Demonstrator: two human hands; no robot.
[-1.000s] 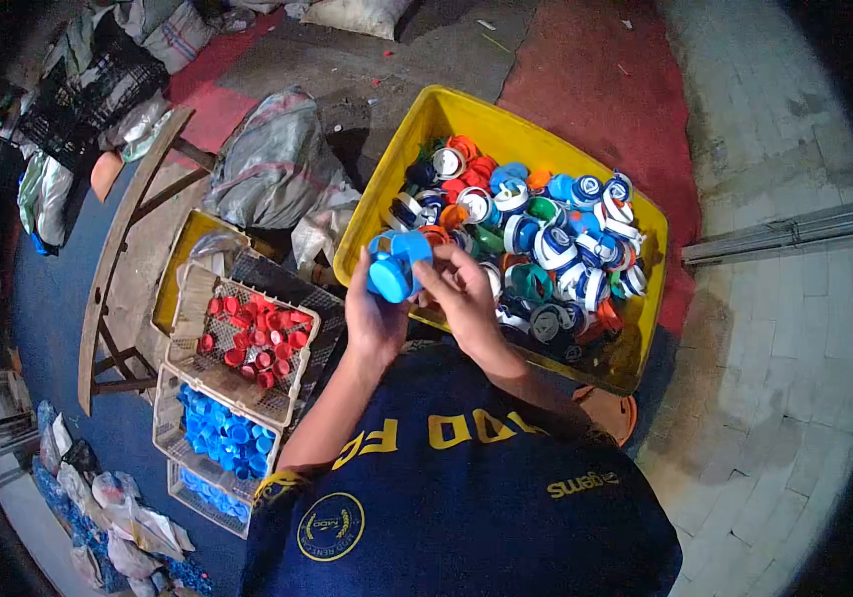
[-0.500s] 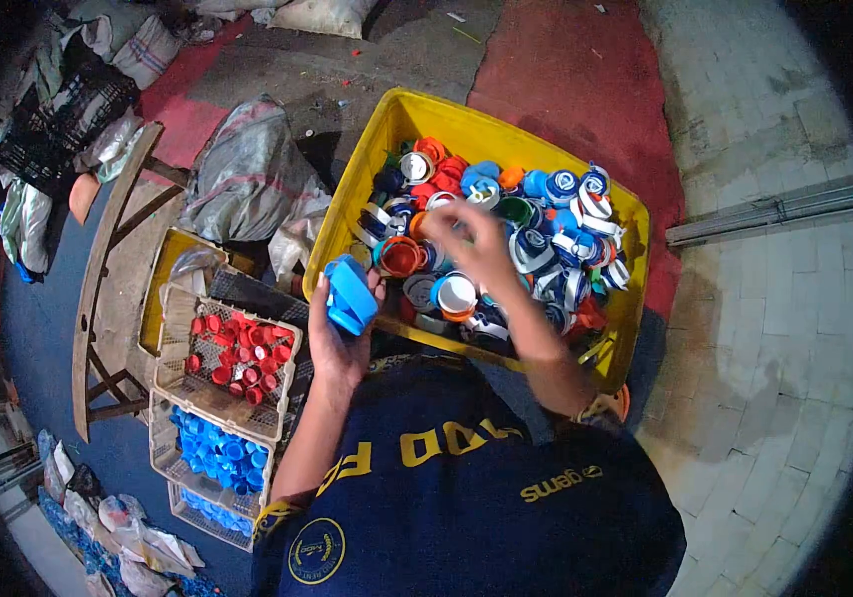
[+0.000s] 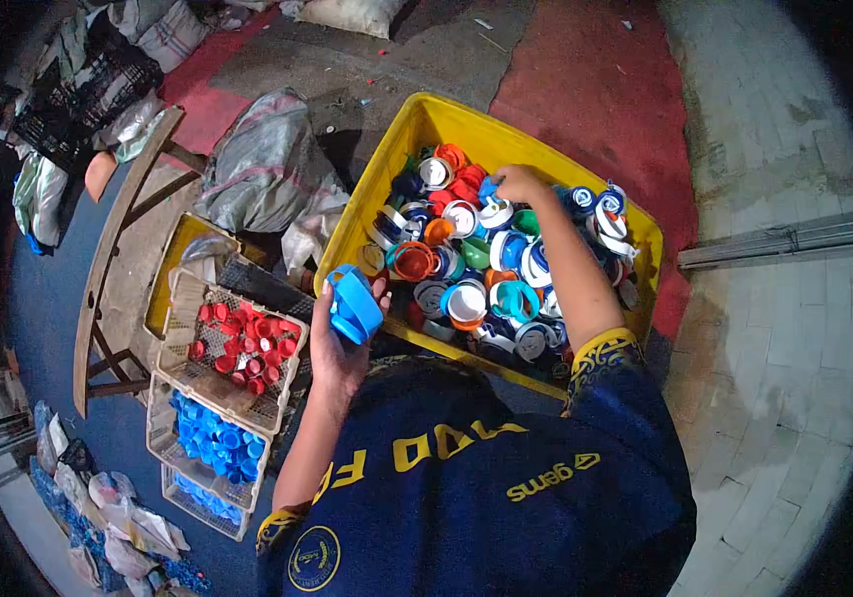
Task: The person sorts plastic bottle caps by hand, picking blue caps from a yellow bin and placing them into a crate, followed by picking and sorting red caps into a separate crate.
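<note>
In the head view, my left hand [image 3: 332, 348] is wrapped round some blue plastic caps [image 3: 355, 303] at the near left edge of the yellow bin [image 3: 401, 134]. My right hand [image 3: 521, 186] reaches over the far part of that bin, fingers closed at a light blue cap [image 3: 489, 189]. Its fingertips are partly hidden by the hand itself. Beneath and around it lies a heap of mixed caps and lids, among them an orange cap [image 3: 414, 261], a green cap [image 3: 475, 252] and a teal ring cap [image 3: 514, 298].
Left of me stand a crate of red caps [image 3: 232, 343] and a crate of blue caps [image 3: 209, 438], with another blue-filled crate [image 3: 205, 497] below. A wooden frame [image 3: 113, 269] and a grey sack [image 3: 262, 164] lie beyond. Metal bars [image 3: 774, 244] run along the right.
My right hand has moved away from me to the far side of the heap and closed at a light blue cap. My left hand keeps hold of the blue caps.
</note>
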